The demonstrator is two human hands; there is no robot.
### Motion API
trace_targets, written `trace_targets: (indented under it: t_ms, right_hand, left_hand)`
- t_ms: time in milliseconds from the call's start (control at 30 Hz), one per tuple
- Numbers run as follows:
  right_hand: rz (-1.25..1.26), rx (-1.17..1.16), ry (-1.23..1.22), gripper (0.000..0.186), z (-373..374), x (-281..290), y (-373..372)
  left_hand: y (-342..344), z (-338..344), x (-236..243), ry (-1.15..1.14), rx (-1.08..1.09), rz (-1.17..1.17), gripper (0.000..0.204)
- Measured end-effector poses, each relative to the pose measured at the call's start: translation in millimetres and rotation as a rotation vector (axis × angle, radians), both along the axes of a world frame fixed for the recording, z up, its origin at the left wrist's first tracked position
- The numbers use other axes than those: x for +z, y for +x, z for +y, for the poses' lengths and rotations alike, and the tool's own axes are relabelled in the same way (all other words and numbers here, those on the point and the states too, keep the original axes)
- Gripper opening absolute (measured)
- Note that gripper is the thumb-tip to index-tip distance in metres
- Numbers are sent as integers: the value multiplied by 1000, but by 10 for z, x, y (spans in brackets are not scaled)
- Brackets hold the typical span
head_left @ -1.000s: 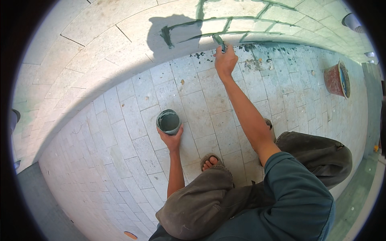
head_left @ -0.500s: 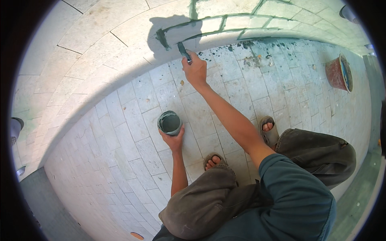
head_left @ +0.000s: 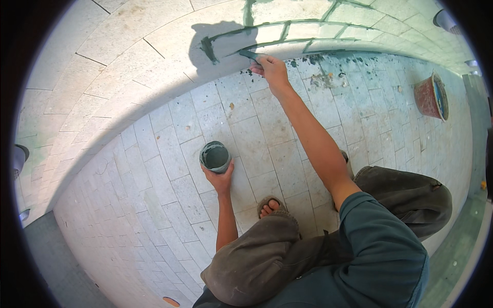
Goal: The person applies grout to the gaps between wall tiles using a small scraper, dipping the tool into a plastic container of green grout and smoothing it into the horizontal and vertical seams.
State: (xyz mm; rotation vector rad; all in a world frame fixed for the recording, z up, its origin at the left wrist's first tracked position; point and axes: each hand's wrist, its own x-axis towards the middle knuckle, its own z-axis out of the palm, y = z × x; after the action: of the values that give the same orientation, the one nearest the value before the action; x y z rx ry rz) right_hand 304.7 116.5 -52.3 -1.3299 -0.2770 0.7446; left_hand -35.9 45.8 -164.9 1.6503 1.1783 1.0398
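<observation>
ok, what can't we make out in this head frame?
- Tool in right hand: only a dark tip shows; the fingers hide the rest, so its kind is unclear.
- Cup contents: dark grey fill, depth hidden by the rim.
- Left hand fingers: behind the cup.
- Red bucket: small, warped near the rim; inside unreadable.

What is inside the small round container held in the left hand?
The small round container, gripped by the left hand, holds dark grey-green paste filling it near the rim. Its depth and bottom are covered by that paste.
</observation>
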Motion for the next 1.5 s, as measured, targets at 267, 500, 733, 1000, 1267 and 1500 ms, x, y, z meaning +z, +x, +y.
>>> trace_targets:
  t_ms: [267, 500, 733, 1000, 1267, 1500]
  right_hand:
    - [295, -226, 171, 20, -63, 74, 283]
    - [195, -394, 231, 23, -152, -9, 163]
    - [191, -439, 207, 34, 271, -85, -502]
    - [60, -214, 118, 32, 457, -155, -998]
    - [-97, -98, 109, 30, 153, -110, -586]
    - [119, -299, 199, 31, -50, -67, -31]
  left_hand:
    - [2, -5, 17, -11, -9, 0, 84]
    - [-12, -9, -14, -18, -1, 13, 84]
    - [-5, -7, -14, -35, -14, -36, 84]
    - [-9, 5, -48, -38, -4, -9, 90]
    - [-28, -1, -45, -35, -5, -5, 91]
    - [-20, -4, -17, 0, 5, -1, 85]
